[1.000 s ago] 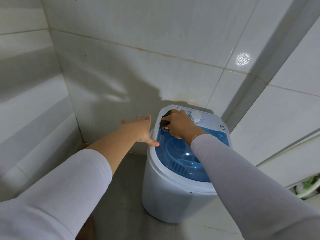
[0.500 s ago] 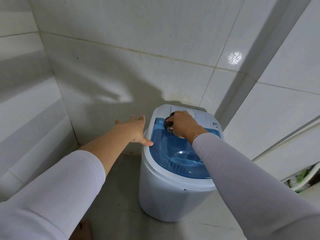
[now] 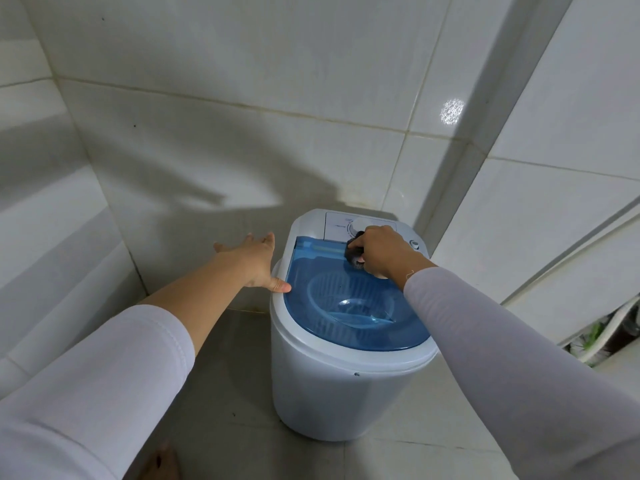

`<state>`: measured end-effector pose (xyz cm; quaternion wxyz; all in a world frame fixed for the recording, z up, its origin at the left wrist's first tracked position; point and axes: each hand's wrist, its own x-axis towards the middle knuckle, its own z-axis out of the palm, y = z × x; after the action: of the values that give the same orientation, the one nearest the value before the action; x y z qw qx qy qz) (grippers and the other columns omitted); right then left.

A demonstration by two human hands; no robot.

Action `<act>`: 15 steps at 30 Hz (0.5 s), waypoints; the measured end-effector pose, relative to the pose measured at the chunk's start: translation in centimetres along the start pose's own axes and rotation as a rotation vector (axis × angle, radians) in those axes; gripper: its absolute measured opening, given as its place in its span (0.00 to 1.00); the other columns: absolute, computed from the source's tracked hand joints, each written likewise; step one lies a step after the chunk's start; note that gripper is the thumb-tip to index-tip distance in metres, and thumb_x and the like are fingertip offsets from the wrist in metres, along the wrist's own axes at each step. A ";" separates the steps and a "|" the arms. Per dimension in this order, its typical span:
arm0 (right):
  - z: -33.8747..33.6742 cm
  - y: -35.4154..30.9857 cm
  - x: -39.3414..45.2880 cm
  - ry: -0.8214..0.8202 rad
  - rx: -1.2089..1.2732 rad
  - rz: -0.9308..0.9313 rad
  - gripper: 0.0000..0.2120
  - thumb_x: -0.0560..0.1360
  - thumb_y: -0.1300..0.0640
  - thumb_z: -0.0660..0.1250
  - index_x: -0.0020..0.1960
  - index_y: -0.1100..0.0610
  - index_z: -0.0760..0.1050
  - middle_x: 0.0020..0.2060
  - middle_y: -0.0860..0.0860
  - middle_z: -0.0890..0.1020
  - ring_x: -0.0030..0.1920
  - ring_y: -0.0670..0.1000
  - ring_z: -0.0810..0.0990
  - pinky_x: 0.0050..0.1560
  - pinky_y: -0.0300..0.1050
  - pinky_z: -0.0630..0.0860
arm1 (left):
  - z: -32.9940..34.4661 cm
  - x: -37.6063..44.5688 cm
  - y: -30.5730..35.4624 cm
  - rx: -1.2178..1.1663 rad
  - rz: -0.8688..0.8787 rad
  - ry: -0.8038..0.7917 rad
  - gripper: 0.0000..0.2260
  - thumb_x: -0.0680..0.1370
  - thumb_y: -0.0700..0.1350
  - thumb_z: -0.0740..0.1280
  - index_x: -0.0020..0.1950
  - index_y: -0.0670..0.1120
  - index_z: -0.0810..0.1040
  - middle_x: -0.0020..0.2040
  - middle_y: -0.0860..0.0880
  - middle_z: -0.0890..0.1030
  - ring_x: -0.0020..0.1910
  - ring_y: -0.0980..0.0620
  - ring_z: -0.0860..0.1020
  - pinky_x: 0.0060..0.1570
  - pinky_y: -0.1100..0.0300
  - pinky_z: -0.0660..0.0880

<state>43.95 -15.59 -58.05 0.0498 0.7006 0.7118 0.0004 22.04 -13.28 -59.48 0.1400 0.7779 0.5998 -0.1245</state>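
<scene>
Dark scrubber [image 3: 354,253], bunched, lies on the rear edge of the closed blue translucent lid [image 3: 346,306]. White mini washing machine [image 3: 329,393] stands upright, centre frame.

The right hand [image 3: 384,252] covers most of the dark pad [image 3: 353,253] and the dial [image 3: 356,225] behind its fingers; nearby print [image 3: 341,227] is unreadable.

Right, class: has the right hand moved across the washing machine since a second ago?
Yes. The right hand, gripping a dark scrubber, has slid right along the blue lid's back edge, now partly covering the control dial.
</scene>
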 end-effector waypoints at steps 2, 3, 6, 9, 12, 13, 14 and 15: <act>0.0 1.0 -0.2 0.000 -0.003 0.027 0.14 0.75 0.55 0.64 0.60 0.54 0.78 0.55 0.55 0.78 0.56 0.57 0.75 0.49 0.46 0.72 | 0.1 0.1 0.0 0.004 -0.002 0.002 0.52 0.69 0.66 0.68 0.77 0.48 0.37 0.79 0.47 0.47 0.78 0.47 0.43 0.70 0.32 0.48; 0.0 1.6 -0.4 -0.006 0.010 0.042 0.14 0.74 0.55 0.63 0.57 0.54 0.79 0.54 0.55 0.79 0.55 0.57 0.76 0.48 0.45 0.72 | 0.1 0.2 0.0 0.007 -0.003 0.002 0.52 0.69 0.66 0.68 0.77 0.48 0.37 0.79 0.47 0.47 0.78 0.47 0.43 0.70 0.31 0.48; 0.0 3.7 -1.4 -0.033 0.025 0.075 0.12 0.71 0.57 0.63 0.51 0.55 0.82 0.48 0.54 0.80 0.47 0.55 0.77 0.43 0.42 0.69 | 0.2 0.3 0.0 0.027 -0.007 0.001 0.52 0.69 0.66 0.67 0.77 0.47 0.37 0.79 0.47 0.47 0.78 0.46 0.43 0.70 0.32 0.48; -0.1 5.6 -2.6 -0.041 0.007 0.095 0.12 0.70 0.61 0.62 0.47 0.53 0.83 0.43 0.52 0.76 0.46 0.57 0.77 0.40 0.42 0.70 | 0.1 0.2 0.2 0.039 -0.017 0.017 0.51 0.69 0.65 0.68 0.77 0.48 0.38 0.79 0.46 0.46 0.78 0.45 0.44 0.70 0.33 0.48; 0.1 7.0 -3.2 -0.017 0.013 0.117 0.12 0.70 0.58 0.62 0.49 0.53 0.83 0.48 0.55 0.80 0.50 0.59 0.78 0.42 0.43 0.73 | 0.2 0.3 0.2 0.042 -0.025 0.023 0.51 0.69 0.66 0.67 0.78 0.48 0.38 0.79 0.45 0.46 0.78 0.45 0.45 0.71 0.33 0.49; 0.2 7.3 -3.3 -0.014 0.005 0.117 0.12 0.72 0.56 0.63 0.51 0.53 0.82 0.49 0.55 0.81 0.51 0.59 0.78 0.44 0.44 0.74 | 0.3 0.4 0.2 0.045 -0.028 0.025 0.51 0.69 0.66 0.67 0.78 0.48 0.38 0.79 0.45 0.46 0.78 0.45 0.45 0.71 0.33 0.49; 0.3 7.6 -3.5 -0.008 -0.005 0.117 0.12 0.73 0.55 0.64 0.54 0.53 0.82 0.51 0.55 0.81 0.52 0.59 0.78 0.47 0.45 0.75 | 0.3 0.5 0.1 0.048 -0.030 0.027 0.51 0.69 0.66 0.67 0.78 0.48 0.38 0.79 0.45 0.47 0.78 0.45 0.45 0.71 0.33 0.49; 0.3 7.9 -3.8 -0.007 -0.011 0.129 0.13 0.74 0.53 0.65 0.56 0.53 0.81 0.51 0.56 0.81 0.52 0.58 0.79 0.49 0.45 0.75 | 0.4 0.5 0.1 0.052 -0.031 0.028 0.51 0.69 0.66 0.67 0.78 0.48 0.38 0.79 0.45 0.47 0.78 0.45 0.46 0.70 0.33 0.49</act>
<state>51.92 -19.27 -57.52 0.0559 0.7446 0.6652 0.0052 22.28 -12.96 -60.03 0.1095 0.7735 0.6102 -0.1315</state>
